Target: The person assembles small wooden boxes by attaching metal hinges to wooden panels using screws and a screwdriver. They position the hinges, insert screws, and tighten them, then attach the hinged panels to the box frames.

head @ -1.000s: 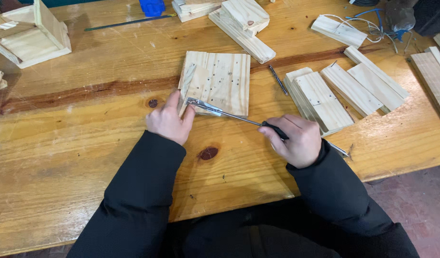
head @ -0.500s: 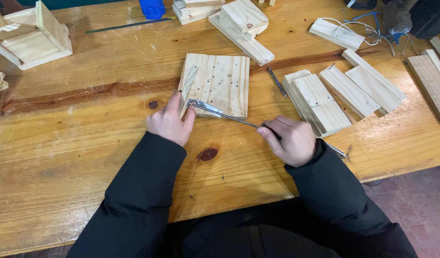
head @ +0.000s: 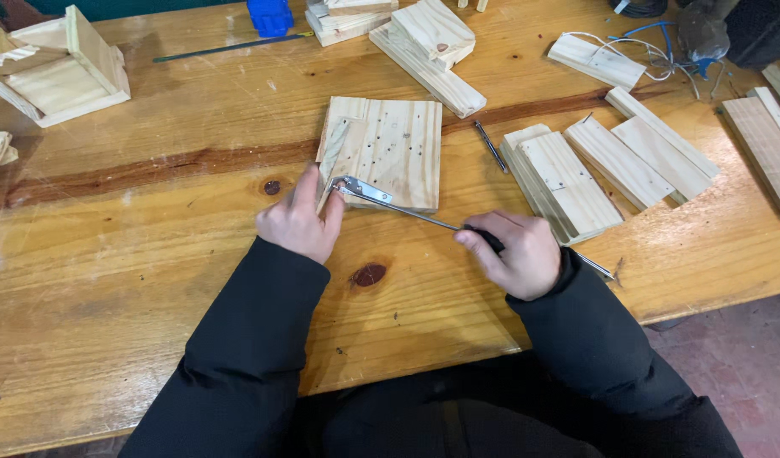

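Note:
A square pine panel [head: 396,149] with several small holes lies flat on the wooden workbench [head: 153,246]. A thin wooden piece [head: 337,153] stands tilted against its left edge. My left hand [head: 298,220] rests beside that piece, thumb and finger touching it next to a small metal hinge [head: 362,190] at the panel's near left corner. My right hand [head: 513,251] grips the dark handle of a screwdriver [head: 424,215]. Its thin shaft runs left, with the tip on the hinge.
A small wooden box frame [head: 55,68] sits at the far left. Stacked pine slats [head: 424,42] lie at the back, more flat boards [head: 576,178] on the right. A blue object [head: 270,15], a long thin rod [head: 229,47] and tangled wires [head: 661,51] lie along the far edge.
Both hands and the screwdriver stay on the hinge at the panel's corner. My right hand has shifted only slightly around the handle.

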